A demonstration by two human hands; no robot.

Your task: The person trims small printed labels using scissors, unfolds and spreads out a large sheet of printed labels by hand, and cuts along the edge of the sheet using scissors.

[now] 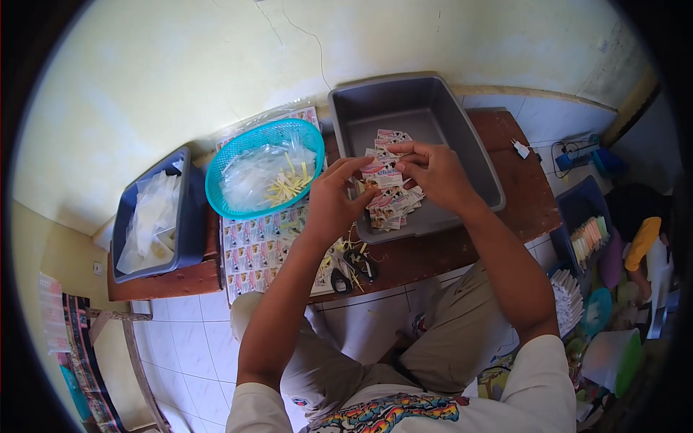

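Printed label (382,172) between left hand (338,193) and right hand (442,175): face-up, long axis crosswise

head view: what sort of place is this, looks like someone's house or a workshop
Probably a room in a home used for small-scale handwork, though I can't be sure. Sheets of repeated printed labels, scissors and a grey tub holding loose cut labels suggest it.
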